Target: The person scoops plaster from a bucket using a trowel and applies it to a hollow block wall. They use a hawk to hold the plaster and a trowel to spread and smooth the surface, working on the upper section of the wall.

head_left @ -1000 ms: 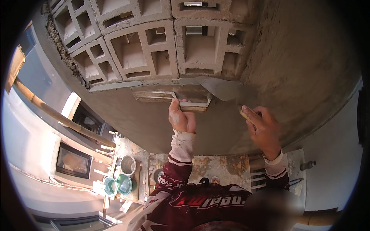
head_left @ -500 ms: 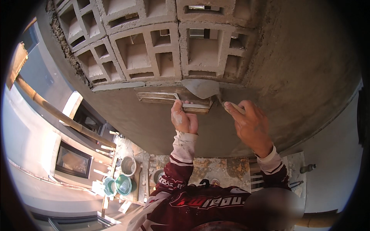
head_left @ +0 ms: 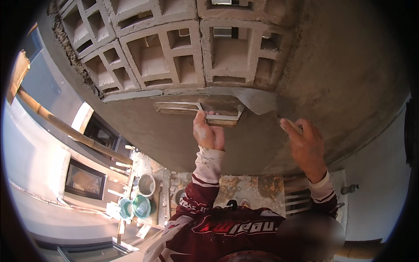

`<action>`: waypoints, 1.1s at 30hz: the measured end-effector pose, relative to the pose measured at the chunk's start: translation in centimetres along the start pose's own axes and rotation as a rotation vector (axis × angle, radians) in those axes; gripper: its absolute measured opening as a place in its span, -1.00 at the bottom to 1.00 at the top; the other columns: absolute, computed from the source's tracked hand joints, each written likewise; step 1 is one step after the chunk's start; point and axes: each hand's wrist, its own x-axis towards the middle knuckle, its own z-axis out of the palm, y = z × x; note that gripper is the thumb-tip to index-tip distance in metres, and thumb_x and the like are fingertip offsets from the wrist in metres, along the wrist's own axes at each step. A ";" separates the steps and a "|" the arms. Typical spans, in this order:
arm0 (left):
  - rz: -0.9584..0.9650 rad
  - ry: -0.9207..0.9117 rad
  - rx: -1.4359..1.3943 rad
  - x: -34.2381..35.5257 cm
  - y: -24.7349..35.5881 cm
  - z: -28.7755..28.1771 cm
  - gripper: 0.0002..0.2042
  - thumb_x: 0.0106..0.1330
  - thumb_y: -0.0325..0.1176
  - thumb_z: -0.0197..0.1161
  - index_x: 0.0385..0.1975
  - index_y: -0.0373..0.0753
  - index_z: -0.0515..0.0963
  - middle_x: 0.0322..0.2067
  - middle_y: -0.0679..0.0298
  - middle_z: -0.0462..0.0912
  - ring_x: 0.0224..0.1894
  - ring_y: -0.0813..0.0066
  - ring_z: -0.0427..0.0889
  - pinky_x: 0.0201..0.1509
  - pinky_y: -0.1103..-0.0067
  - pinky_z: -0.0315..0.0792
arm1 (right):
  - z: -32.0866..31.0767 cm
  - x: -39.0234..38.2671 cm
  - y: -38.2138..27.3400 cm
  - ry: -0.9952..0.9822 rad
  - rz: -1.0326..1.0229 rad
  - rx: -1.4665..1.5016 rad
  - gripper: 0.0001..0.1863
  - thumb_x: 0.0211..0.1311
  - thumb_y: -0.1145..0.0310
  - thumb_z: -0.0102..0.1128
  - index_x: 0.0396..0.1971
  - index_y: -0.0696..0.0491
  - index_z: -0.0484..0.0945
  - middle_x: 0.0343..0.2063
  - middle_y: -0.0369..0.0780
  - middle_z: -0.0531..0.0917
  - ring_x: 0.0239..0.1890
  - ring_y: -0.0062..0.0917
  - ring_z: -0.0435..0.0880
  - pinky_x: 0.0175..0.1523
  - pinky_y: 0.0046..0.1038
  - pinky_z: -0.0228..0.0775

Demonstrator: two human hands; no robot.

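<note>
My left hand is closed on the handle of a rectangular plastering float, held just below a row of patterned vent blocks. In my right hand, closed round its wooden handle, is a trowel with a broad pale metal blade. That blade lies along the lower edge of the blocks, at the right end of the float. Whether the blade presses on the grey plastered wall I cannot tell. A strip of smooth plaster runs under the blocks on the left.
Below on the left stand a grey bucket, a green bucket and a paler tub by some boards. A bamboo pole slants across the left side. Stained planking lies beneath me.
My right hand has moved to the right, drawing the trowel blade along the blocks' lower edge. My left hand and the float have stayed nearly in place.
</note>
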 end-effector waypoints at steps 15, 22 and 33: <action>0.022 0.011 0.010 0.1 -0.1 0.0 -0.92 0.39 -0.42 0.15 -0.19 -0.22 0.46 -0.33 0.34 0.48 -0.21 0.44 0.50 -0.01 0.38 0.43 | -1.0 -4.2 2.7 0.098 0.182 0.093 -0.46 0.05 0.55 0.29 0.11 -0.12 0.61 -0.25 -0.17 0.52 -0.27 -0.29 0.58 -0.19 -0.30 0.43; 0.024 0.028 0.023 -0.2 0.1 0.3 -0.90 0.41 -0.36 0.19 -0.21 -0.20 0.46 -0.32 0.34 0.50 -0.19 0.44 0.51 0.02 0.37 0.43 | -0.4 -5.8 2.9 0.102 0.232 0.138 -0.41 0.00 0.57 0.33 0.12 -0.13 0.61 -0.27 -0.16 0.52 -0.34 -0.32 0.58 -0.26 -0.31 0.42; 0.004 0.019 0.013 -0.6 0.2 0.7 -0.87 0.43 -0.31 0.20 -0.16 -0.18 0.47 -0.30 0.35 0.53 -0.15 0.41 0.53 0.05 0.35 0.41 | 1.4 -5.9 1.1 0.114 0.172 0.253 -0.38 -0.05 0.55 0.31 0.14 -0.13 0.60 -0.27 -0.14 0.52 -0.35 -0.28 0.57 -0.27 -0.31 0.43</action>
